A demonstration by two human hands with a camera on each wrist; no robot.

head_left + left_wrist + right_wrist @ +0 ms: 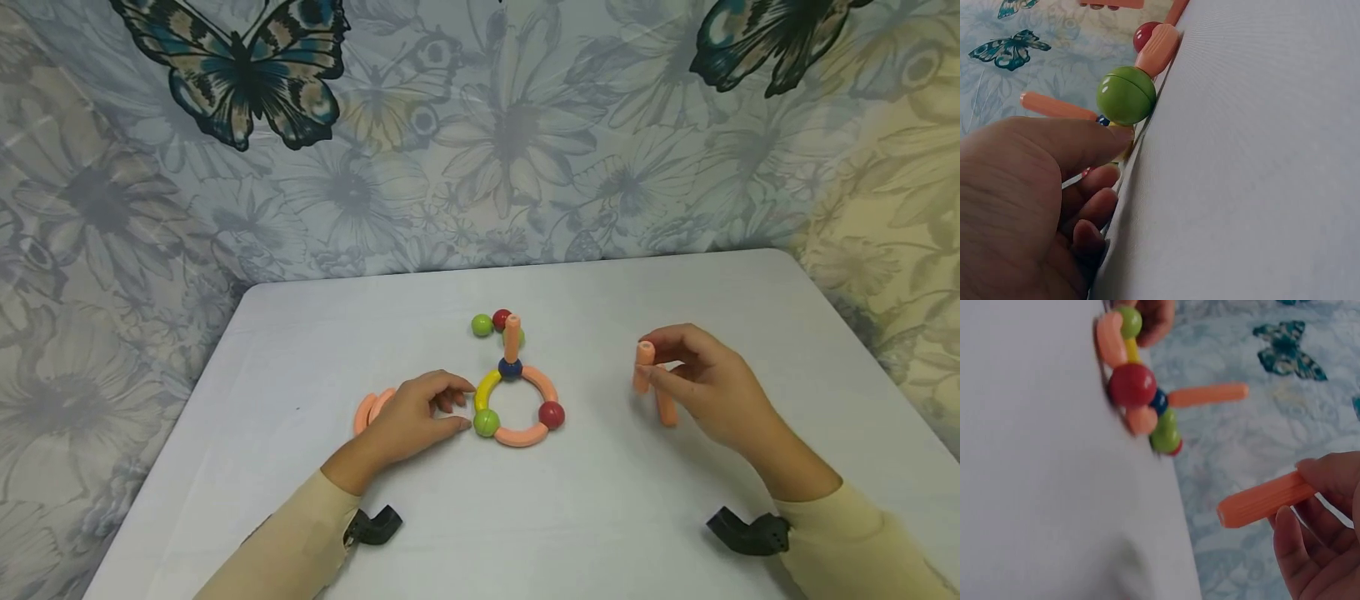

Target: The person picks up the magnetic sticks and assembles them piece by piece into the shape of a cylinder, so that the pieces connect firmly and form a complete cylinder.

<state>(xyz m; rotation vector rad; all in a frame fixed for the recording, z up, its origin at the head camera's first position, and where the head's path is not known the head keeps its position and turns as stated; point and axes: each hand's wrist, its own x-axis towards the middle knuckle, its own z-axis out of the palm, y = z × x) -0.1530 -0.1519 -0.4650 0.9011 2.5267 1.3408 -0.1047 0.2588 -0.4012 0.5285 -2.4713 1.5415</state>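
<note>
On the table a ring of curved sticks and balls lies flat: a yellow curved stick (486,388), orange curved sticks (522,436), a green ball (486,422), a red ball (551,414) and a dark blue ball (510,369). An orange straight stick (512,340) stands upright on the blue ball. My left hand (420,414) is beside the yellow stick and green ball, thumb and fingers apart; whether they touch is unclear. Off to the right, my right hand (705,383) pinches another straight orange stick (1266,499). A further orange stick (667,408) is below that hand, partly hidden.
Behind the ring sit a loose green ball (482,325), a red ball (502,318) and another green ball, partly covered by the upright stick. Orange curved sticks (365,413) lie left of my left hand. The white table (600,517) meets a floral cloth backdrop (450,208).
</note>
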